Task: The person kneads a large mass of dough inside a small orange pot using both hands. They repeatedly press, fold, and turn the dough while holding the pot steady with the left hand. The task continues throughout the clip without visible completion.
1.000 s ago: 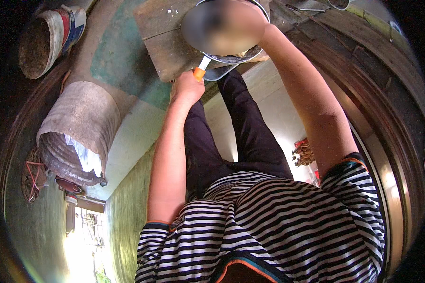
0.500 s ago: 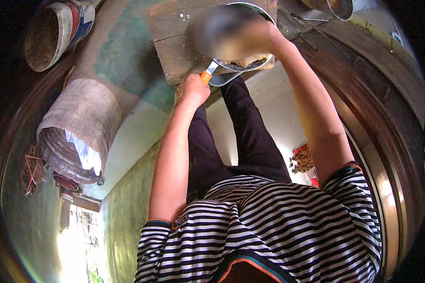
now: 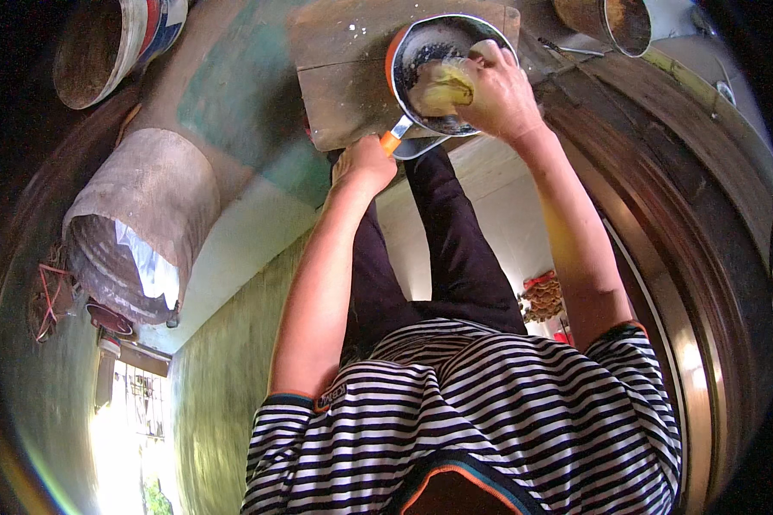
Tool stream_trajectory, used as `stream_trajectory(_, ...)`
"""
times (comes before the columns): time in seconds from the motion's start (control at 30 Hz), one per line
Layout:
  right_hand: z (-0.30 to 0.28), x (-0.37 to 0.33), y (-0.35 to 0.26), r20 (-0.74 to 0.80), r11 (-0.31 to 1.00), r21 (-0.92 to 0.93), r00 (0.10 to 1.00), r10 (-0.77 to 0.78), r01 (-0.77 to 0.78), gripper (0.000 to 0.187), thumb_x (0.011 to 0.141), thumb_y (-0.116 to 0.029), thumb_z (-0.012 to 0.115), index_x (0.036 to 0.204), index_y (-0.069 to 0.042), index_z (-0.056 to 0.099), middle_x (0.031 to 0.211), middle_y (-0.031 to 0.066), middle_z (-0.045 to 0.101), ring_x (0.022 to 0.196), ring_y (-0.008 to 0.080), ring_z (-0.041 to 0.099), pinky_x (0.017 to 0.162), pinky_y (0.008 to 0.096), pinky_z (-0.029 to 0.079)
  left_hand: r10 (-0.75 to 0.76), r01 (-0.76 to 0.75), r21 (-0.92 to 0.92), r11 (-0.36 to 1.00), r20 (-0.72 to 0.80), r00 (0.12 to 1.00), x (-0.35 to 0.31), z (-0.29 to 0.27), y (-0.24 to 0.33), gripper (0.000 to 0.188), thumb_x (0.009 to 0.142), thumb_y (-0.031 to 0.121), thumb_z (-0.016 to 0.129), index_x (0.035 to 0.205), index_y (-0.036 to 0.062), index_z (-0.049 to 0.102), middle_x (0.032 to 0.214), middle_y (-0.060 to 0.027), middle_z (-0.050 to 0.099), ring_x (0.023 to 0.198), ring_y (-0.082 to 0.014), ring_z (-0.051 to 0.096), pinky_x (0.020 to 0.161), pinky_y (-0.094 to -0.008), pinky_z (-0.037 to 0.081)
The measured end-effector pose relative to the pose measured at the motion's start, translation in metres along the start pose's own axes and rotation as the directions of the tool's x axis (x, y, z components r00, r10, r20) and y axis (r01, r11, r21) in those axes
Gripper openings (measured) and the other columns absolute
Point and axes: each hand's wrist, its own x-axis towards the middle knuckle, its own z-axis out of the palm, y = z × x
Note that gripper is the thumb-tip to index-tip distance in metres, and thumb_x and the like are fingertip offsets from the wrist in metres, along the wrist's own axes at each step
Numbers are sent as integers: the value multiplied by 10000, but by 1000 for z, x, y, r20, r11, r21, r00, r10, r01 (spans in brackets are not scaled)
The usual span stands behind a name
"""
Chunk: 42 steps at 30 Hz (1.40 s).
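Observation:
A pan [image 3: 429, 53], orange-red outside with a dark, speckled inside, rests on a wooden board at the top of the view. My left hand [image 3: 368, 163] is closed round the pan's orange handle [image 3: 390, 142], where a short metal neck joins the rim. Inside the pan, my right hand [image 3: 502, 90] grips a soft, yellowish crumpled piece [image 3: 442, 88], smeared by motion; its kind is unclear. My right wrist crosses the pan's right rim and hides part of it.
The wooden board [image 3: 339, 99] carries small white crumbs. A grey rounded rim [image 3: 425, 148] shows below the pan. Left are a bucket [image 3: 90, 56] and a large ribbed drum [image 3: 146, 193] with white plastic inside. Another round container [image 3: 624, 24] stands upper right, near a thin metal tool [image 3: 571, 48].
My right hand has shifted slightly down across the pan, with the yellowish piece now towards the pan's middle. My left hand stays on the handle. The whole view has shifted a little.

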Motion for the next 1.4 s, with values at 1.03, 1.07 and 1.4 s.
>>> stream_trajectory(1.03,93,35,-16,-310,956,-202,940,144,-213,340,611,-399,751,908,-249,682,1066,52,584,999,290,537,812,453,420,3,-2,-24,1000,33,999,-13,-17,18,204,823,189,625,986,75,672,975,-239,679,952,-424,649,828,-509,510)
stream_trajectory(1.07,95,36,-14,-306,960,-186,941,147,-211,342,604,-401,754,894,-237,678,1061,56,584,993,292,538,803,454,420,2,-2,-3,1000,74,997,-11,-16,16,225,833,201,614,1024,98,671,1017,-231,681,987,-411,649,859,-503,509)
stream_trajectory(1.4,94,53,2,-133,980,-72,976,173,-184,487,593,-448,780,1012,-238,649,1108,68,552,1047,303,521,803,485,420,49,-46,-41,998,75,996,-6,-12,11,242,825,180,616,1034,68,665,1011,-246,678,977,-416,649,852,-507,508)
